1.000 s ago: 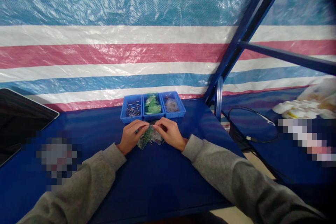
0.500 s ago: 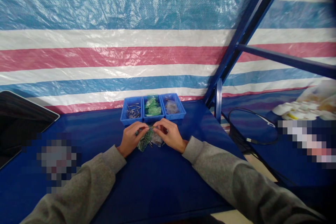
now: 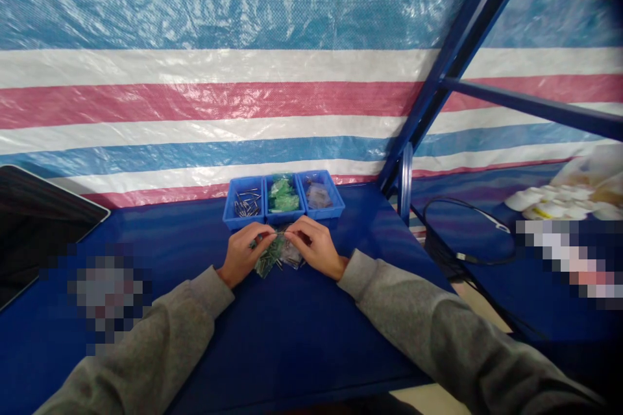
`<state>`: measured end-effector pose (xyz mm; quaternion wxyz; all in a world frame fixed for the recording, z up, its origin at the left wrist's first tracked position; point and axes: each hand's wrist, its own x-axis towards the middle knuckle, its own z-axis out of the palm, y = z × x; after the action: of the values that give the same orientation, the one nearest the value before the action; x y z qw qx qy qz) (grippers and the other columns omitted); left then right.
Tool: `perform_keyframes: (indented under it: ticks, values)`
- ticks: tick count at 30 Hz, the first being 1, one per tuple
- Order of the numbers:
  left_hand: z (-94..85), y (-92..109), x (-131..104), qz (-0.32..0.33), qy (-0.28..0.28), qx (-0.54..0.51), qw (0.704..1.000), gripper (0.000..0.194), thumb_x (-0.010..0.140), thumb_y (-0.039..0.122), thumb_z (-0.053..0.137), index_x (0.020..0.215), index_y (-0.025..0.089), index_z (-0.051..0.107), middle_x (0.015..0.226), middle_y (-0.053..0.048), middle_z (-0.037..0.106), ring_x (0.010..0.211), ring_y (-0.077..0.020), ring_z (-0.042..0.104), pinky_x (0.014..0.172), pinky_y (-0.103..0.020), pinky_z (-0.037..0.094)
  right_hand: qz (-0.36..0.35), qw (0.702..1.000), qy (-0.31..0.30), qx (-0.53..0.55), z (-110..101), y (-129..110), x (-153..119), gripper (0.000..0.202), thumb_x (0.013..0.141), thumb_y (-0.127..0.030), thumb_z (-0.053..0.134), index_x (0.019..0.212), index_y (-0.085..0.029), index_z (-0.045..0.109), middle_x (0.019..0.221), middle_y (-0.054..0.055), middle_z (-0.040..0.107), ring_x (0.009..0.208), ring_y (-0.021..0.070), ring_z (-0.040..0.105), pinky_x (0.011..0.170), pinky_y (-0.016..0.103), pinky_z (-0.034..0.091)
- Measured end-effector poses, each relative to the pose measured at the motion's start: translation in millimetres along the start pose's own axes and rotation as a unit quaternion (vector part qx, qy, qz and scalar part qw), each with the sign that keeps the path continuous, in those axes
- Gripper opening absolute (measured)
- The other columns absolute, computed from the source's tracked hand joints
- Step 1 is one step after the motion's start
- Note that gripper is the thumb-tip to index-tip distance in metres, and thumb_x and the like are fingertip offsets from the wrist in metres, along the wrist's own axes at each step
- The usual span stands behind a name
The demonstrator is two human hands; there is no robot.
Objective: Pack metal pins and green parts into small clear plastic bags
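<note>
My left hand and my right hand meet fingertip to fingertip over the blue table. Both pinch a thin, small piece between them, too small to name. Just below and behind the fingers lie a green packet and a clear packet with dark slim pieces. Beyond the hands stand three blue bins side by side: the left bin holds slim metal pieces, the middle bin green packets, the right bin clear packets.
A dark screen with a pale rim lies at the left, near a blurred-out item. A blue metal frame rises at the right. Past it are a black cable and white rolls.
The two hands' fingertips are slightly closer together, and less of the thin piece shows between them. The view has tipped down a touch.
</note>
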<state>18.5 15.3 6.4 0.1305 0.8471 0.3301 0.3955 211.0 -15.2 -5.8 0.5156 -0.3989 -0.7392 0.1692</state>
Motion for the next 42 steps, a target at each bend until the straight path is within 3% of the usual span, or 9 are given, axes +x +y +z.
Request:
perform_keyframes:
  ticks: [15,28,35,39,42]
  values:
    - [-1.2,1.6,1.0,0.006,-0.001,0.009,1.0,0.017,0.086,0.03,0.051,0.085,0.017,0.061,0.077,-0.002,0.063,0.068,-0.0118,0.057,0.066,-0.023,0.046,0.015,1.0,0.0,-0.011,1.6,1.8,-0.7,0.019,0.088,-0.032,0.049,0.092,-0.019,0.062,0.072,0.002,0.054,0.065,0.0136,0.05,0.061,0.025,0.042]
    - [-2.2,3.3,-1.4,0.001,0.019,0.0,1.0,0.008,0.082,0.024,0.057,0.085,0.017,0.061,0.078,-0.002,0.063,0.069,-0.0115,0.058,0.067,-0.024,0.046,0.004,1.0,-0.029,-0.007,1.6,3.5,-0.3,0.018,0.089,-0.029,0.048,0.089,-0.018,0.062,0.081,0.004,0.059,0.073,0.0143,0.055,0.068,0.026,0.045]
    - [-3.6,4.1,-2.4,0.006,0.033,-0.05,0.998,0.005,0.083,0.02,0.054,0.082,0.016,0.056,0.098,-0.008,0.066,0.083,-0.0154,0.063,0.074,-0.029,0.049,0.01,1.0,-0.024,-0.005,2.5,5.0,-0.7,0.019,0.09,-0.027,0.047,0.088,-0.018,0.063,0.08,0.004,0.06,0.074,0.0144,0.056,0.069,0.027,0.045]
    - [-1.8,2.6,-3.3,0.001,0.046,-0.057,0.997,0.007,0.084,0.021,0.052,0.079,0.016,0.053,0.096,-0.008,0.068,0.089,-0.0167,0.064,0.077,-0.031,0.049,0.01,1.0,-0.019,-0.007,2.9,6.0,-0.9,0.02,0.09,-0.028,0.045,0.088,-0.019,0.063,0.081,0.005,0.06,0.075,0.0149,0.056,0.07,0.027,0.045]
    - [-0.2,1.3,-3.8,-0.006,0.049,-0.045,0.998,0.009,0.085,0.023,0.05,0.079,0.016,0.053,0.093,-0.007,0.068,0.083,-0.0155,0.065,0.074,-0.03,0.05,0.009,1.0,-0.017,-0.005,2.7,5.9,-0.7,0.021,0.091,-0.029,0.044,0.088,-0.018,0.062,0.08,0.005,0.06,0.074,0.0151,0.056,0.07,0.027,0.045]
